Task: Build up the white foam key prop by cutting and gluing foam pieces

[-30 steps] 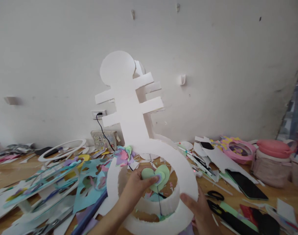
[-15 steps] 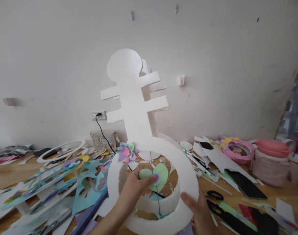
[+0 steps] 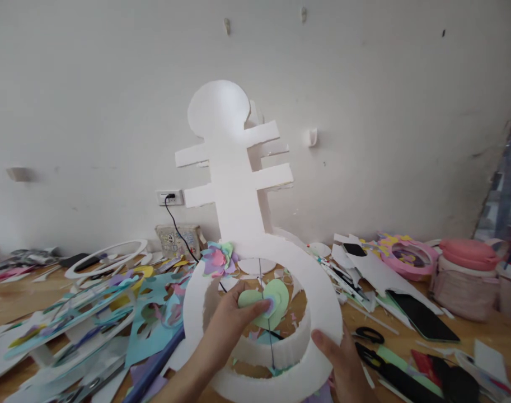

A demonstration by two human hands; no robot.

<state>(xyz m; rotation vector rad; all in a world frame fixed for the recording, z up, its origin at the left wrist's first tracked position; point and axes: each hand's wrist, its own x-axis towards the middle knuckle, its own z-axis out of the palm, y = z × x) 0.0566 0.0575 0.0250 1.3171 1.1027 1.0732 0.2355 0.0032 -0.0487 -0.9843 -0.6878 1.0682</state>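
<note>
A tall white foam structure (image 3: 238,190) stands upright, with a round top, side bars and a ring-shaped base. A dark string runs down inside the ring opening, and a green paper heart (image 3: 276,296) with a small purple and blue centre hangs along it. My left hand (image 3: 234,316) pinches the heart, thumb on its front. At the ring's lower right, my right hand (image 3: 339,358) grips the foam edge, thumb in front and fingers hidden behind. A purple, pink and green paper flower (image 3: 218,259) sits on the ring's upper left.
Blue cut paper (image 3: 154,319), white rings and scissors (image 3: 91,386) lie left. At right are a phone (image 3: 423,315), a black-handled cutter (image 3: 402,375), a pink ring (image 3: 408,257) and a pink-lidded container (image 3: 467,280). A plugged-in cord (image 3: 175,224) runs down behind the foam.
The foam structure's upper part has shifted slightly right and up. Both hands keep their holds, with my right hand a touch further right.
</note>
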